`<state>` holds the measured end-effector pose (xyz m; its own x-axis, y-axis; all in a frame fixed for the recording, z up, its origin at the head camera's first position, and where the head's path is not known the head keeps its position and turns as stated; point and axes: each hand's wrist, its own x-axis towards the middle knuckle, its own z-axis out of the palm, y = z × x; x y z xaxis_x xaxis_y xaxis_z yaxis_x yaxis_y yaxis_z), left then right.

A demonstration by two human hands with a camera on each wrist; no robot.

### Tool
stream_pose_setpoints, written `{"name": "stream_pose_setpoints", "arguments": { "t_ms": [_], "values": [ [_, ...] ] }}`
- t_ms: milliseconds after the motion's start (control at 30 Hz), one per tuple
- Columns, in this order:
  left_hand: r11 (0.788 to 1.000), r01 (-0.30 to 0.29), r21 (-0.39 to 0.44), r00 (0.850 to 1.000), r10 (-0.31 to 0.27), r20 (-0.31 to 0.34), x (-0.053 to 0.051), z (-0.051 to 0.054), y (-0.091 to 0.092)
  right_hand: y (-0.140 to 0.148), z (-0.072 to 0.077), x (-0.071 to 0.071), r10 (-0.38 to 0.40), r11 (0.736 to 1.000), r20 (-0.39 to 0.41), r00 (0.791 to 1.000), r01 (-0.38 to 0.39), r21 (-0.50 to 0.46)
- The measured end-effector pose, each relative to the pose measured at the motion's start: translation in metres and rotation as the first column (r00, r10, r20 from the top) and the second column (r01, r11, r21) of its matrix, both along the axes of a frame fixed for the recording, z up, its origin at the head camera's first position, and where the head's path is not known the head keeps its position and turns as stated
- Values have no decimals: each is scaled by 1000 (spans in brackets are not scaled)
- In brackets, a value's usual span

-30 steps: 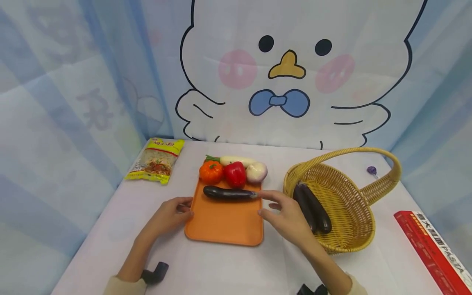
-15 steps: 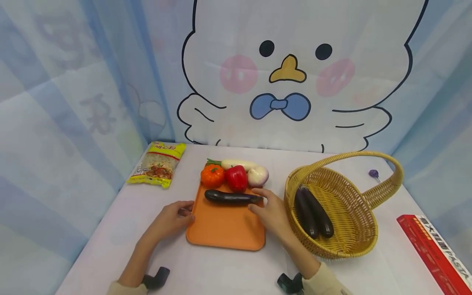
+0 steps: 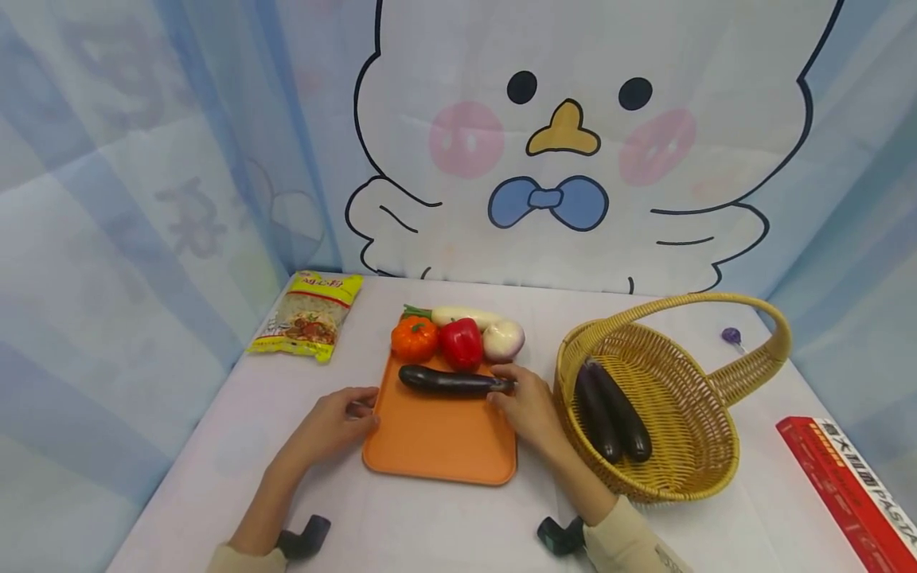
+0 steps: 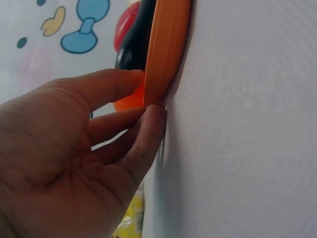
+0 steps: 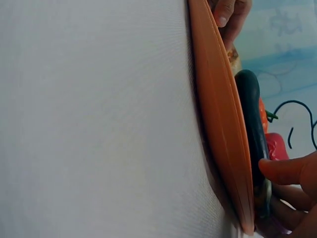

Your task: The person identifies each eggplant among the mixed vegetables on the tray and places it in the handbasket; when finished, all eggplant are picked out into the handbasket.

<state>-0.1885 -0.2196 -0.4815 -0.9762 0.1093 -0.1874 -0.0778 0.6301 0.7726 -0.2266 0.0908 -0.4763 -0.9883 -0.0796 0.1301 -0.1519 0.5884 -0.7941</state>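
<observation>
An orange tray (image 3: 438, 446) lies on the white table, with a dark eggplant (image 3: 444, 381) across its middle. My right hand (image 3: 533, 410) holds the eggplant's stem end at the tray's right side; in the right wrist view the thumb (image 5: 280, 171) presses one side, with the other fingers partly hidden behind. At the tray's left edge my left hand (image 3: 335, 426) pinches the rim, thumb above and fingers low on the outside in the left wrist view. Behind the eggplant sit an orange pumpkin-shaped vegetable (image 3: 414, 339), a red bell pepper (image 3: 462, 344), a white-purple round vegetable (image 3: 504, 341) and a white radish (image 3: 466, 316).
A wicker basket (image 3: 688, 430) with a tall handle stands to the right, holding two eggplants (image 3: 618, 414). A yellow food packet (image 3: 308, 315) lies back left. Farther right are a purple lollipop (image 3: 731, 336) and a red pasta box (image 3: 845, 485). Curtains hang behind.
My right hand has moved left over the tray's edge, from touching the eggplant's tip to gripping its stem end. The left hand stays at the tray's edge.
</observation>
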Motion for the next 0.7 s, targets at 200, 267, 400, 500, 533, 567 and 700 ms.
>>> {"name": "stream_pose_setpoints", "arguments": {
  "t_ms": [200,267,400,500,533,567,700],
  "values": [
    [1000,-2,-1,1000,2,-6,-1,0,-1,-1,-3,-4,21,998,-52,998,-18,65],
    [1000,-2,-1,1000,2,-6,0,0,0,-1,-4,-5,28,997,-64,998,-23,78],
    [1000,-1,-5,1000,1,-4,-1,0,0,-1,-5,-6,29,995,-66,997,-23,97],
    [1000,1,-4,1000,-1,-3,-1,0,0,-1,-5,-5,23,995,-48,999,-19,95],
    [1000,1,-3,1000,-1,-3,-1,0,0,-2,-5,-5,20,996,-40,999,-16,90],
    [1000,0,-1,1000,0,-4,-1,0,0,-2,-4,-4,17,996,-35,999,-14,83],
    [1000,-1,7,1000,2,-4,0,-1,-1,-2,-2,-1,-1,998,-18,1000,2,58]
  ]
}}
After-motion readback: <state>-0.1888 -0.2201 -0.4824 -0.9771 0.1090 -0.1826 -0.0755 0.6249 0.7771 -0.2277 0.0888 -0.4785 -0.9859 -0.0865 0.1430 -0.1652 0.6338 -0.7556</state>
